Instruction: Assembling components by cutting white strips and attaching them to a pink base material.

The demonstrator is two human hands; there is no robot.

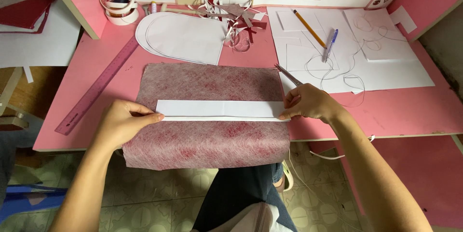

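A mottled red-and-white felt sheet (207,135) lies across the pink desk (400,116) and hangs over its front edge. A long white paper strip (219,109) rests across the felt. My left hand (123,123) presses on the strip's left end, fingertips touching it. My right hand (311,102) pinches the strip's right end. Scissors (288,75) poke out from behind my right hand; whether that hand holds them I cannot tell.
A purple ruler (99,87) lies at the left. White rounded paper shapes (185,36), tape rolls (118,3), paper scraps (238,20), white sheets (366,53) with a pencil (308,28), blue pen (330,45) and thread sit at the back.
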